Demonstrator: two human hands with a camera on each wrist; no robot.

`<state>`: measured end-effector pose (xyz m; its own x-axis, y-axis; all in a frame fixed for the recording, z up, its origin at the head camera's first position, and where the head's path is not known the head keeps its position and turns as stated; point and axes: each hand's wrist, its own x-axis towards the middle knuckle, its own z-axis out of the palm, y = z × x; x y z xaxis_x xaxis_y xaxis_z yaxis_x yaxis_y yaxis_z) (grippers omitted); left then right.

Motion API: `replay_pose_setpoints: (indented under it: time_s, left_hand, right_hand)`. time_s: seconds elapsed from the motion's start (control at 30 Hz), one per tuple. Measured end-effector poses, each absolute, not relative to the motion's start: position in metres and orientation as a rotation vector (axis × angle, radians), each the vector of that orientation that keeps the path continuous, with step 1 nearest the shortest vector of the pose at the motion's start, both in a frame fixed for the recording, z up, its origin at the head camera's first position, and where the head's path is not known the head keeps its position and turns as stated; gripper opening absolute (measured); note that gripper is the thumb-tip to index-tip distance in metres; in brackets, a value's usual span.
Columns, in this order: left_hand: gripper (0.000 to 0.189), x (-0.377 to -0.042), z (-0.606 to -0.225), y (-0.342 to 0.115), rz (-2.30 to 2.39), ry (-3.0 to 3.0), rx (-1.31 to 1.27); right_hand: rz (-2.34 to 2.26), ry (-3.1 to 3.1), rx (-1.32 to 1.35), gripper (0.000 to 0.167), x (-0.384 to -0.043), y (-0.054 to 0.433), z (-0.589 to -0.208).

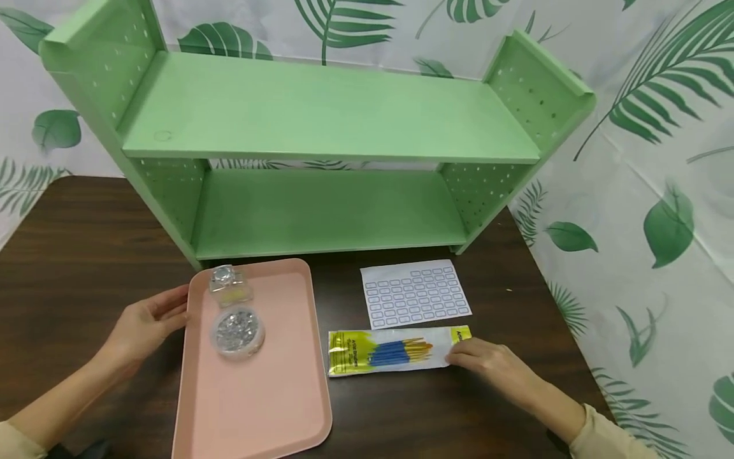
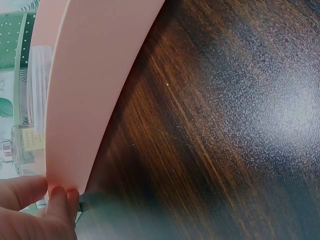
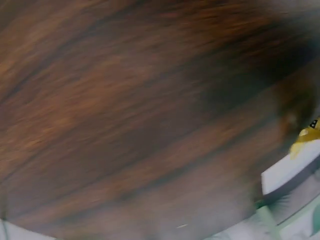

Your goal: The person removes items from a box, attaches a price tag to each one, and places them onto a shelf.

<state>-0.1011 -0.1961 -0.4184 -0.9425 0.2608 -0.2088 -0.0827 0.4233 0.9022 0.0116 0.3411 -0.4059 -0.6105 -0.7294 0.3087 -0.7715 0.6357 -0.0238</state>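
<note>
On the left, my left hand (image 1: 143, 324) grips the left rim of a pink tray (image 1: 264, 401). The left wrist view shows thumb and fingertips (image 2: 57, 197) pinching that rim near a corner. On the tray stand a square glass bottle (image 1: 230, 290) with a clear stopper and a round clear tub (image 1: 237, 331) of silvery bits. My right hand (image 1: 496, 366) holds the right end of a flat yellow-and-white paintbrush packet (image 1: 395, 350), which lies right of the tray. Motion blurs the right wrist view; only the packet's yellow corner (image 3: 307, 135) shows at its edge.
Behind the tray stands a green two-tier shelf (image 1: 332, 210) with perforated sides. A white sheet of blue-outlined labels (image 1: 415, 293) lies between shelf and packet, on the dark wooden table (image 1: 436, 414). Leaf-patterned cloth (image 1: 659, 210) hangs behind and at the right.
</note>
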Motion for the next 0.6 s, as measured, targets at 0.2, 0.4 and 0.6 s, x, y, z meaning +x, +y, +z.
replay_pose_setpoints:
  time_s: [0.2, 0.4, 0.6]
  left_hand:
    - [0.056, -0.102, -0.423, -0.199, 1.555, 2.367, 0.175]
    - [0.059, -0.103, -0.426, -0.202, 1.584, 2.349, 0.172]
    - [0.059, -0.103, -0.428, -0.203, 1.553, 2.355, 0.169]
  right_hand:
    - [0.174, -2.566, 1.205, 0.052, 0.011, 0.361, -0.414]
    - [0.182, -2.589, 1.198, 0.051, 0.01, 0.369, -0.418]
    - [0.179, -2.618, 1.168, 0.052, 0.01, 0.37, -0.419]
